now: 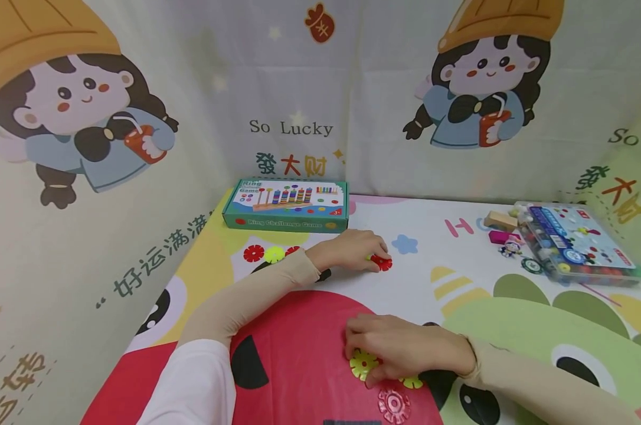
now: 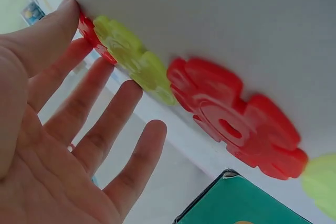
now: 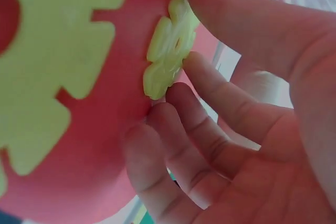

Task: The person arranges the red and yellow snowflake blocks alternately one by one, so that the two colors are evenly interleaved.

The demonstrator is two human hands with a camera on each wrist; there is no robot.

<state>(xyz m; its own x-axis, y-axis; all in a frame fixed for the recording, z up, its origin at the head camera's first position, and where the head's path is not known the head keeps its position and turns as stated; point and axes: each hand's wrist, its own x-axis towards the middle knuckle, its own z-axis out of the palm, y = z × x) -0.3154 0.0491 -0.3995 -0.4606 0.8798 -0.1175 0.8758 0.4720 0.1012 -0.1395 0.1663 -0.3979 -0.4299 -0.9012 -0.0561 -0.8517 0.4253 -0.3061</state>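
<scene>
My left hand reaches to the far side of the table, thumb and fingertips round the edges of a red flower-shaped plastic disc at the end of a row. Beside that disc in the left wrist view lie a yellow one and a larger-looking red one. Nearer me, my right hand pinches a yellow flower-shaped disc between thumb and fingers, low over the printed red cloth. Another yellow disc lies under its wrist, and a red disc sits just below.
A green Ring Challenge Game box stands at the back left. Toward the back right are a clear plastic case, a wooden block, a pink block and a small figurine. A patterned curtain hangs behind the table.
</scene>
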